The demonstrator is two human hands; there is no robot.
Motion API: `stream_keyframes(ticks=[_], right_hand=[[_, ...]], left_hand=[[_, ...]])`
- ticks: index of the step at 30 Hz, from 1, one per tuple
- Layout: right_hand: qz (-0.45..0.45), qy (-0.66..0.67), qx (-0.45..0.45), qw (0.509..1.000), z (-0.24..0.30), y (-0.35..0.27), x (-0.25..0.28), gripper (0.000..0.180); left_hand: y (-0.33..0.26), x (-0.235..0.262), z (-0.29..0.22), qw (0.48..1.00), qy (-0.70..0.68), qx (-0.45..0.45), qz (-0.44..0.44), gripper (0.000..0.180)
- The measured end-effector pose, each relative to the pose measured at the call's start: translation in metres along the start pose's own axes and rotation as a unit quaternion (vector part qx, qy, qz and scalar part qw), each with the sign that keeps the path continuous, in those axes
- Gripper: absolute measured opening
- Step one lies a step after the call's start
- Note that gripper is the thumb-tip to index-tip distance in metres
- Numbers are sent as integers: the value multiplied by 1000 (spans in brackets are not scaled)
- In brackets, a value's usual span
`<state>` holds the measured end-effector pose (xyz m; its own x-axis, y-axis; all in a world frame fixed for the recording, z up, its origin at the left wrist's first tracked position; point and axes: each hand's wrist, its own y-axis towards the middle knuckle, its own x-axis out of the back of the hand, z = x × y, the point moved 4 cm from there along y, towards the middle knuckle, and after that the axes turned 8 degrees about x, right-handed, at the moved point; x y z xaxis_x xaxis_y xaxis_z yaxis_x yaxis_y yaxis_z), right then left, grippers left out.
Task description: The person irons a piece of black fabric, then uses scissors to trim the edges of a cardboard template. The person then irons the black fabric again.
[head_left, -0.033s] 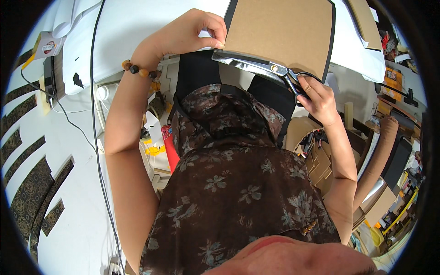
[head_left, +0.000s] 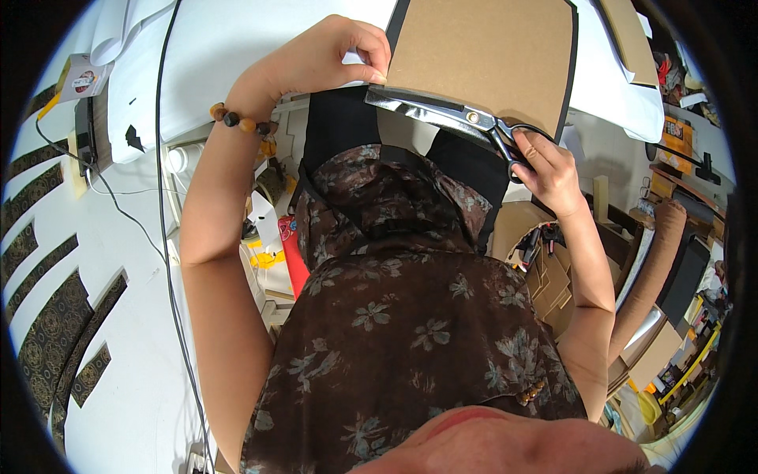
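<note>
While the right hand (head_left: pixel 546 170) grips long silver metal scissors (head_left: pixel 472 117) along the near edge of a brown rectangular board with black edging (head_left: pixel 482 51), the left hand (head_left: pixel 339 51) pinches its near-left corner at the white desk (head_left: pixel 213 67). Right of the lap, an open brown cardboard box (head_left: pixel 517 218) contains flat cardboard pieces (head_left: pixel 553 283) and small dark objects.

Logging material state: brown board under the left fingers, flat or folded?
Flat where visible: the brown board shows one unbroken face, no crease. Its far edge is out of frame.
</note>
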<state>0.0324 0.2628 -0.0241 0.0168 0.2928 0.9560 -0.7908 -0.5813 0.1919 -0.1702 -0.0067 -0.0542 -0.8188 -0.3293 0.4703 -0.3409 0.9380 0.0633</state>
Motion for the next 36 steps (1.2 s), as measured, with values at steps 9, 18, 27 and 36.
stream_keyframes(ticks=[9, 18, 27, 36], right_hand=[[10, -12, -6, 1000, -3, 2, 3, 52], [9, -13, 10, 1000, -1, 9, 9, 54], [4, -34, 29, 999, 0, 9, 11, 58], [-13, -10, -11, 1000, -6, 8, 16, 55]], left_hand=[[-1, 0, 2, 1000, -1, -9, 7, 10], [0, 0, 3, 1000, 2, -15, 16, 13], [-1, 0, 1, 1000, 10, -28, 9, 12], [-18, -2, 0, 995, -26, 59, -77, 6]])
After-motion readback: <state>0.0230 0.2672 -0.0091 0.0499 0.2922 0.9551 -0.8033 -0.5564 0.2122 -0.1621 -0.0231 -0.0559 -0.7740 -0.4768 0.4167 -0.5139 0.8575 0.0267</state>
